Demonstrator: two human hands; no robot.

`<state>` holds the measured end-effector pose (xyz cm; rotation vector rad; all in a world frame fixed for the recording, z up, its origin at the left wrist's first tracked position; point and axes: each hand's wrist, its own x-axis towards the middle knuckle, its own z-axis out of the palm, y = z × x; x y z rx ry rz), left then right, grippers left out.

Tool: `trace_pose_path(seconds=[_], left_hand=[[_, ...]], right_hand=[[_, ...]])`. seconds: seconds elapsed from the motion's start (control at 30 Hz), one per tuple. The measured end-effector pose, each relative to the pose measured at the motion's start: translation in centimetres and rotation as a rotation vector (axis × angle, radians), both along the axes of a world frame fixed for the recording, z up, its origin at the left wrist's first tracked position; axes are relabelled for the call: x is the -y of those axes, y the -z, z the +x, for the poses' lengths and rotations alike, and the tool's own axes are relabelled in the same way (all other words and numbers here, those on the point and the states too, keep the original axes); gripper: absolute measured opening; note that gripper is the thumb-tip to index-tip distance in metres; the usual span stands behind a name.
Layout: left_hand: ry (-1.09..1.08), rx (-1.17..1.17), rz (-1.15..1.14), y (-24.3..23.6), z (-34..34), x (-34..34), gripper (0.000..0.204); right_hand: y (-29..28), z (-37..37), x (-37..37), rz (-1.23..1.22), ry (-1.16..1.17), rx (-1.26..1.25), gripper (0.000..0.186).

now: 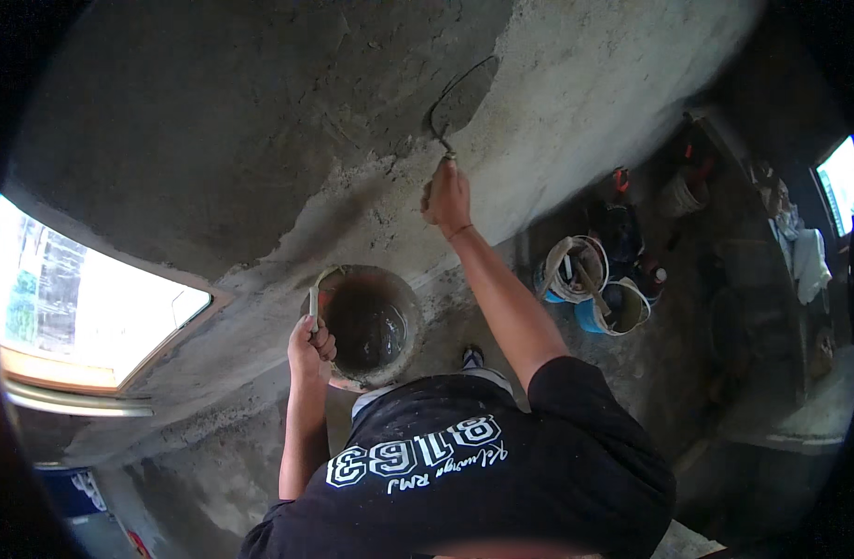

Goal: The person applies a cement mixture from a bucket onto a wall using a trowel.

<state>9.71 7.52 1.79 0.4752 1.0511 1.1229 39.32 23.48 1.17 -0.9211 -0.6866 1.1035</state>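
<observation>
My left hand (pixel 312 350) is closed round the pale handle grip (pixel 314 307) of a mortar-caked bucket (pixel 410 321). Wet grey mortar (pixel 375 340) shows in the bottom of it. Up at the wall, my right hand (pixel 447 197) is wrapped round the handle of a trowel (pixel 443 126). The trowel's blade lies against the plaster, at the edge between a dark, wet-looking area (pixel 212 121) and a paler grey area (pixel 576 112). Its handle is mostly hidden inside my fist.
A bright window (pixel 101 289) with a wooden sill opens at the left. On the floor to the right stand two blue-and-white buckets (pixel 590 317), tools inside one. Another bucket (pixel 685 194) is farther back. My shoe (pixel 472 357) shows beside the mortar bucket.
</observation>
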Motion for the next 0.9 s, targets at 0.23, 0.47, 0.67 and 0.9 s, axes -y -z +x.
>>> trace_pose_path(seconds=[0.23,0.47,0.67,0.9], left_hand=[[-0.047,-0.053,-0.010,-1.1,0.8,1.0,0.021],[-0.067,-0.067,-0.029,-0.3,0.1,1.9,0.021],[-0.104,-0.082,-0.013,0.0,0.7,2.7,0.022],[-0.145,-0.077,-0.008,0.0,0.5,2.8,0.022]], right_hand=[[7.3,-2.4,1.6,0.020,-0.130,0.064,0.040],[11.1,-1.0,8.1,-0.043,-0.111,0.387,0.042],[1.4,1.8,2.4,0.168,-0.029,0.135,0.043],[6.0,-1.5,4.0,-0.046,-0.151,0.344,0.039]])
